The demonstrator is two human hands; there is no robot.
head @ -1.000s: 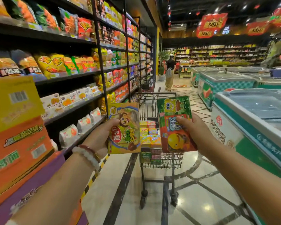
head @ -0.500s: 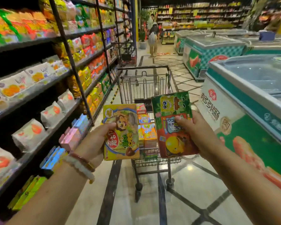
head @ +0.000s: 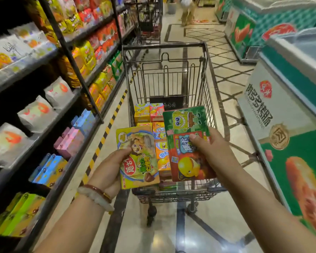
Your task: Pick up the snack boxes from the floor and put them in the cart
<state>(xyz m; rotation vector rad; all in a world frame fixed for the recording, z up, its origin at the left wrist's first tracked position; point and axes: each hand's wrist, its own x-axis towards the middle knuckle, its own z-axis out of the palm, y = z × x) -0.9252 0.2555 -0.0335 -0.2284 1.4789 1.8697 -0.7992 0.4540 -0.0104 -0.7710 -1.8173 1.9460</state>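
The left hand (head: 110, 167) grips a yellow snack box (head: 138, 157) by its lower left edge, thumb curled onto the printed front and the other fingers hidden behind it. The right hand (head: 211, 148) grips a green and red snack box (head: 187, 143) from its right side, thumb pressed on the blue label in the middle of the front, fingers wrapped behind. Both boxes stand upright with their fronts facing the camera, and the 2 sit just beside each other, the green and red one reaching higher.

Directly beyond and below both hands stands the cart (head: 164, 46), a dark wire basket on wheels. The held boxes hang over its near end. Between the 2 held boxes and further from the hands, packed snack boxes (head: 149, 112) in yellow, orange and red lie in rows on the cart's bottom.

A pale bead bracelet (head: 95, 197) and a thinner dark red one circle the left wrist. To the left of the left hand run store shelves (head: 44, 99) carrying white bags, pink and blue packs and yellow packets. To the right of the right hand stands a chest freezer (head: 288, 114) with a green and white side. Beyond the cart, a person (head: 187, 11) stands on the tiled floor (head: 224, 84), blurred.
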